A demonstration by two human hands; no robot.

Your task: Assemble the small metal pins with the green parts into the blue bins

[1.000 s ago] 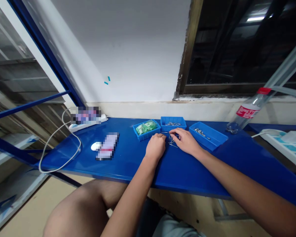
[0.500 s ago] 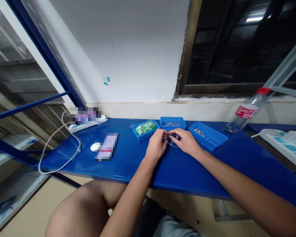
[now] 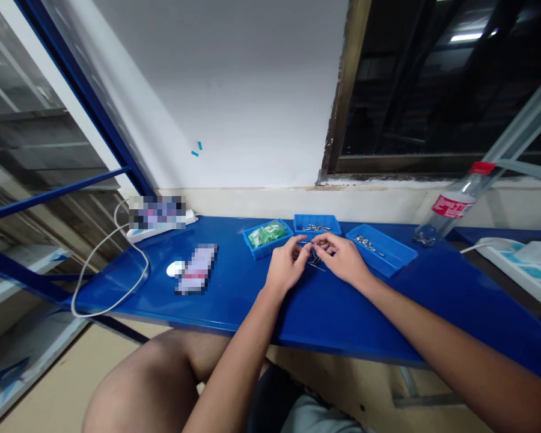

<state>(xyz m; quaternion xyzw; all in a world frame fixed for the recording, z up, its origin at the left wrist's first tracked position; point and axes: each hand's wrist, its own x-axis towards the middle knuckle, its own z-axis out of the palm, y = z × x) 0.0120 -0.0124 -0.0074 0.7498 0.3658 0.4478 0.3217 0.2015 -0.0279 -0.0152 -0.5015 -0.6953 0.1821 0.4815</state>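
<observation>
My left hand [image 3: 287,263] and my right hand [image 3: 339,257] meet above the table, fingertips close together. A thin metal piece [image 3: 303,242] lies between the fingers of both hands; its exact kind is too small to make out. Thumb and index finger of each hand are closed in a pinch. Just under the fingertips, several thin metal pins [image 3: 316,264] lie on the blue table, partly hidden by my right hand. Behind my hands stand a blue bin [image 3: 318,219] with small metal parts and another blue bin [image 3: 399,255] with short metal parts.
A third blue bin [image 3: 255,252] holds green and white pieces. At left are a blurred flat item [image 3: 196,269], a white round object [image 3: 175,269] and a power strip [image 3: 162,227] with a looped cable. A red-capped bottle [image 3: 453,204] stands right, near another power strip [image 3: 523,264].
My left thumb has moved forward and the left fingers have spread a little. My right fingers have shifted slightly right, curling more. The bins and the loose pins stay in place.
</observation>
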